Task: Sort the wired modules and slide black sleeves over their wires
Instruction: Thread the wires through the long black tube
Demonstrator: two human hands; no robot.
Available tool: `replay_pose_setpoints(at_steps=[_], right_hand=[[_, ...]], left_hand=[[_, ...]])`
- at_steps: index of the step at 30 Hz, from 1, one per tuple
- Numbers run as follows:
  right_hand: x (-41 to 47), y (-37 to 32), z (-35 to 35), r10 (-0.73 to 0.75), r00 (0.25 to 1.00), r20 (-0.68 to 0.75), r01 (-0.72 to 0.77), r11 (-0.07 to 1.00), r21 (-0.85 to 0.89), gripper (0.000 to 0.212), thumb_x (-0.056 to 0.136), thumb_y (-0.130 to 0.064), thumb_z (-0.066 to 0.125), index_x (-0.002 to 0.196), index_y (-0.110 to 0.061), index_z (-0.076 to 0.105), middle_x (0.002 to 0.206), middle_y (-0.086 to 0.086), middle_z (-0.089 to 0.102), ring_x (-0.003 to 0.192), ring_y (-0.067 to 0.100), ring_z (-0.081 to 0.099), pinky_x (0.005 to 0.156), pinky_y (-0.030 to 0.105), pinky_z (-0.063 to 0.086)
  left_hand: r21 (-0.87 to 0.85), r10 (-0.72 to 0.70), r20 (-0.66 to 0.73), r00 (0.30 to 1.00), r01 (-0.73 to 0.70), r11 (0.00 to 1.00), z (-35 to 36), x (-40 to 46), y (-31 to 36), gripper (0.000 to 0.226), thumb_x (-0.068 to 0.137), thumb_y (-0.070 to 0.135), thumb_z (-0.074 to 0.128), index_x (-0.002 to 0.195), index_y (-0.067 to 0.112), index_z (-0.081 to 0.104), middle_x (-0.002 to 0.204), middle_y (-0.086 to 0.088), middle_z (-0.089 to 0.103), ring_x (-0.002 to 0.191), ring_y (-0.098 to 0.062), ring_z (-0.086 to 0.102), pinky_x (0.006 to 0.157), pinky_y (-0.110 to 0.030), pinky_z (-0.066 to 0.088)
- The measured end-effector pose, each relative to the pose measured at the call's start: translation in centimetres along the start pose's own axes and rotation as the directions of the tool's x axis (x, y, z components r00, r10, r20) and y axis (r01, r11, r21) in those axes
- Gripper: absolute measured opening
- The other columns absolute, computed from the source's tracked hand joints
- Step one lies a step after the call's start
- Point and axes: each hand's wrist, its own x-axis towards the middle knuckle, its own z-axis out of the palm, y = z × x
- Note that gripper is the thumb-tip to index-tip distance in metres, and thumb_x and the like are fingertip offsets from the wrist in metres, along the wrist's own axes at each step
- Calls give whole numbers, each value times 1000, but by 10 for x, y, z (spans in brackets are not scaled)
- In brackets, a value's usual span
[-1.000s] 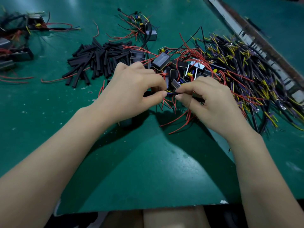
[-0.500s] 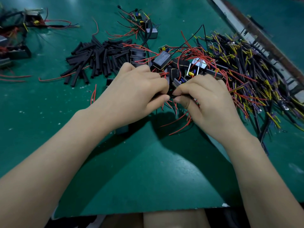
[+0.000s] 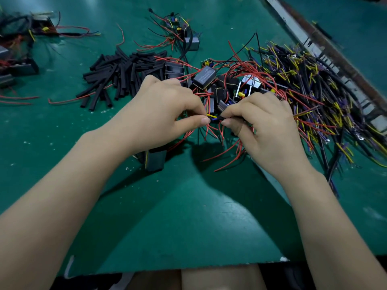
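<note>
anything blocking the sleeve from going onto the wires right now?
Nothing visible. The right hand pinches the black sleeve, its mouth meeting the yellow and blue wires pinched by the left hand. Loose red wires hang below, clear of that line.

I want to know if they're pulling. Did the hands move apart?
Yes. The left hand and right hand have separated slightly above the green mat, exposing yellow wire.

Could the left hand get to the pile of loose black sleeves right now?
Probably yes, once freed: the left hand is pinching wires, but the sleeve pile lies uncovered just beyond it, with nothing between.
</note>
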Motion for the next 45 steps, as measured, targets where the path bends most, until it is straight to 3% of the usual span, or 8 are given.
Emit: replay_pose_setpoints(at_steps=[7, 17, 22, 28, 31, 35, 39, 45], right_hand=[[1, -5, 0, -14, 997, -76, 12, 1000, -29, 13, 91, -22, 63, 94, -14, 72, 91, 2, 67, 84, 30, 59, 70, 35, 30], [1, -2, 0, 41, 997, -61, -38, 998, 43, 14, 90, -22, 62, 93, -12, 71, 91, 3, 65, 84, 29, 56, 70, 36, 32], [1, -5, 4, 13, 999, -38, -11, 999, 41, 13, 90, -19, 63, 93, -10, 71, 90, 4, 66, 84, 30, 58, 70, 43, 38], [1, -6, 8, 50, 998, -40, -46, 993, 105, 12, 91, -17, 62, 94, -10, 70, 91, 5, 65, 85, 30, 59, 70, 50, 43], [1, -4, 8, 81, 996, -34, -75, 985, 158, 11, 90, -16, 62, 94, -9, 70, 90, 6, 65, 85, 31, 59, 70, 54, 45], [1, -2, 6, 100, 994, -44, -89, 977, 196, 12, 90, -14, 64, 97, -8, 71, 92, 7, 65, 88, 31, 60, 73, 55, 46], [1, -2, 6, 90, 995, -34, -81, 976, 204, 12, 89, -14, 64, 96, -6, 71, 92, 7, 66, 88, 31, 60, 73, 56, 46], [0, 2, 5, 54, 998, -18, -50, 983, 179, 11, 90, -13, 64, 95, -7, 70, 92, 6, 66, 87, 32, 60, 73, 55, 45]], left_hand=[[-23, 30, 33, 999, -30, 999, -1, -1, 2, 25, 85, 44, 51, 86, 24, 66, 81, 14, 61, 81, -17, 48, 77, -42, 41], [-1, -210, -59, 976, 210, 978, 14, 4, 11, 37, 84, 46, 39, 95, 25, 67, 89, 8, 62, 95, -24, 49, 82, -39, 35], [88, -122, -69, 990, 127, 988, 15, 1, 8, 27, 92, 42, 53, 98, 22, 69, 93, 3, 65, 95, -26, 48, 74, -34, 26], [-30, -157, -110, 981, 155, 988, 19, 2, 9, 22, 92, 39, 56, 96, 21, 69, 84, 9, 56, 86, -19, 42, 78, -39, 38], [-56, -180, -97, 979, 176, 983, 17, 2, 10, 28, 89, 48, 55, 96, 24, 68, 83, 15, 51, 90, -20, 48, 84, -41, 40], [-42, -214, -14, 977, 213, 976, 4, 4, 6, 42, 76, 60, 43, 94, 33, 69, 91, 13, 66, 99, -20, 58, 90, -45, 42], [52, -185, -36, 982, 187, 981, 0, 2, -1, 38, 79, 64, 50, 94, 34, 69, 94, 11, 66, 102, -20, 54, 90, -40, 36], [107, -51, -137, 989, 66, 992, 8, -1, 1, 29, 88, 49, 57, 91, 23, 70, 84, 9, 59, 92, -22, 50, 74, -31, 19]])
